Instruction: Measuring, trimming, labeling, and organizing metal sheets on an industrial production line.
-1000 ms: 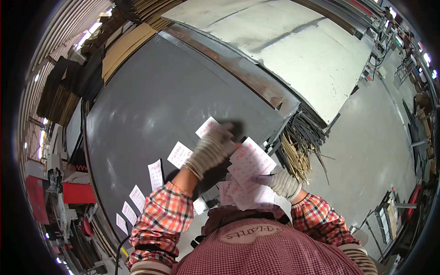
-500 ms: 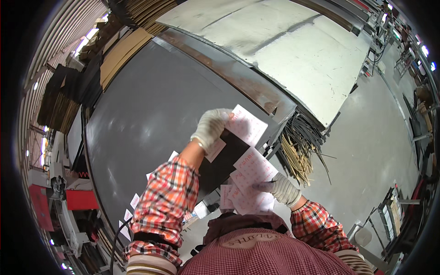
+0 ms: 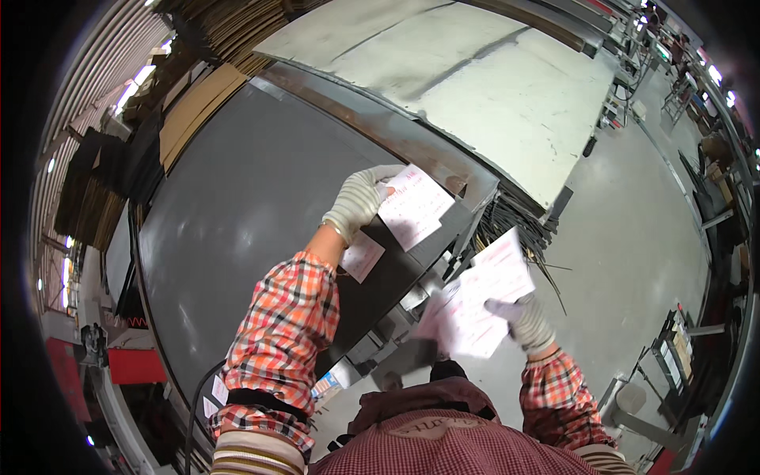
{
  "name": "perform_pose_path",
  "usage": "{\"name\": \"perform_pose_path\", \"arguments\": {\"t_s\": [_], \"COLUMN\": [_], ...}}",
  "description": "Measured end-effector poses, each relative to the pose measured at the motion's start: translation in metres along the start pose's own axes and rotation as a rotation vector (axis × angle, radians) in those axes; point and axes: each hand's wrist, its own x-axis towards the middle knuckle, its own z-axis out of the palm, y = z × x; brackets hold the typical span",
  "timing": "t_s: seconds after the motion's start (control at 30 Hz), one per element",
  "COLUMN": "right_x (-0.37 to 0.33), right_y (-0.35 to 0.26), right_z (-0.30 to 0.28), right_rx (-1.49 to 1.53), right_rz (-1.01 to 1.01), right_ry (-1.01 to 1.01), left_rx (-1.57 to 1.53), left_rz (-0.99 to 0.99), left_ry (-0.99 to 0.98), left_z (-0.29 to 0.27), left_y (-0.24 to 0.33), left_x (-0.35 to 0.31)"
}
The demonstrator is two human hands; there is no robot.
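Head view: gloved left hand [image 3: 360,198] pinches one white sheet [image 3: 413,206] at its edge, over the dark tabletop [image 3: 237,206]; right hand [image 3: 524,318] grips a sheaf [image 3: 479,297] beside it — light, floppy paper, best held by edges.

On the grey table [image 3: 237,206] lie two white, pink-printed rectangular labels — a large one [image 3: 414,206] at its right edge, a smaller one [image 3: 362,256] just below-left; a white stack [image 3: 483,297] hangs off the table's right.
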Motion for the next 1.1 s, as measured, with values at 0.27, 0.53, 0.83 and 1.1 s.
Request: {"name": "perform_pose_path", "arguments": {"t_s": [0.27,0.53,0.83,1.1], "right_x": [0.071,0.057,0.099,0.078], "right_y": [-0.057,-0.039,-0.048,-0.031], "right_z": [0.023,-0.006,0.024,-0.005], "right_rx": [-0.345,0.004,-0.386,0.073], "right_rz": [-0.225,-0.210,-0.305,-0.261], "right_ry": [-0.131,0.087,-0.016,0.109], "left_rx": [-0.071,0.061,-0.070,0.534], "left_rz": [0.249,0.146,0.283,0.286], "left_ry": [-0.370,-0.032,-0.240,0.403], "left_z": [0.031,-0.015,0.020,-0.013], "left_y": [0.047,-0.006,0.027,-0.002], "left_x": [-0.027,0.006,-0.012,0.004]}}
